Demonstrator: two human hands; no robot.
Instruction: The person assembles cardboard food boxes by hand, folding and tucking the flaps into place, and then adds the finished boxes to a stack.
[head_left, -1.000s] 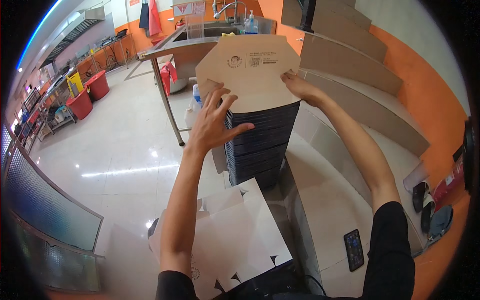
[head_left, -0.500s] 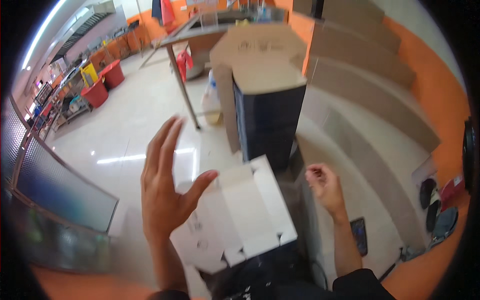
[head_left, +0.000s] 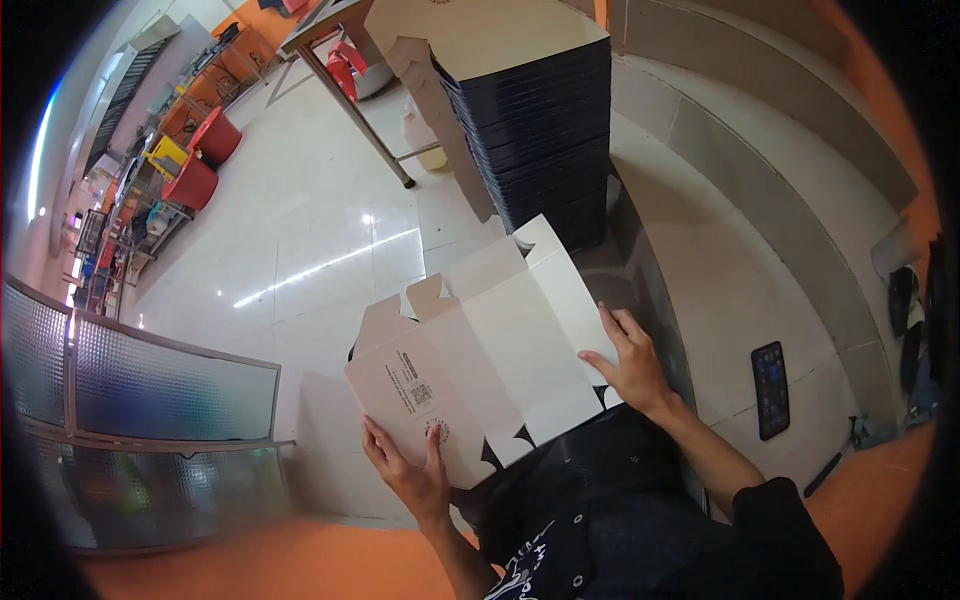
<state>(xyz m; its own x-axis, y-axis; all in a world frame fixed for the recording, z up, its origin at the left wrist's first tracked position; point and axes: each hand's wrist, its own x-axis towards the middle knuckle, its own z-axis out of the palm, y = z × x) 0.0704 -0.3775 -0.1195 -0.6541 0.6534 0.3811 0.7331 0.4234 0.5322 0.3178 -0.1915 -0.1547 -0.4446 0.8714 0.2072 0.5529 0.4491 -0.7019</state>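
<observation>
A flat, unfolded white cardboard box blank (head_left: 485,350) with flaps and printed marks lies across my lap. My left hand (head_left: 410,475) grips its near-left corner, thumb on top. My right hand (head_left: 625,360) holds its right edge, fingers spread on the card. Ahead stands a tall stack of dark flattened box blanks (head_left: 545,130), topped by a pale card sheet (head_left: 490,35). Neither hand touches the stack.
A black phone (head_left: 770,388) lies on the grey step to my right. A metal-legged table (head_left: 350,90) stands behind the stack. Red and yellow bins (head_left: 195,165) sit far left. A glass partition (head_left: 130,385) runs along my left. Shoes (head_left: 900,300) rest at the right.
Both hands have come down from the top of the stack to my lap. They now hold the white box blank, which a second ago lay untouched below.
</observation>
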